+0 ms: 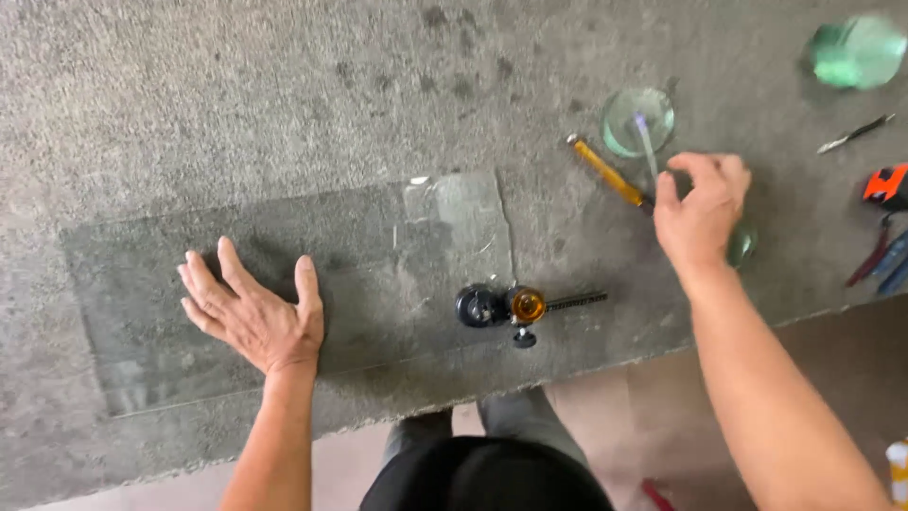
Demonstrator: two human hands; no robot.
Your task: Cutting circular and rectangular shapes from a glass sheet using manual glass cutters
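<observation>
The fingers of the left hand [253, 317] lie spread and flat, palm down, on the clear glass sheet [284, 293] in the lower left of the frame; they grip nothing, they only press. The sheet lies flat on the grey carpeted bench [284, 95], its right end near the middle of the frame.

The fingers of the right hand [700, 213], at the right of centre, are curled inward, thumb against fingertips, just beside the end of a yellow-handled glass cutter [607, 172]; whether they have hold of it cannot be told. A small round glass piece [742, 244] shows just under this hand, and a larger glass disc [638, 121] lies above it.

A black circle cutter with an amber knob [511, 306] sits at the sheet's right edge, untouched.

To do this well, as I judge it, the flat hand should bear evenly so the sheet cannot slide, and the cutter should be taken by its handle.
</observation>
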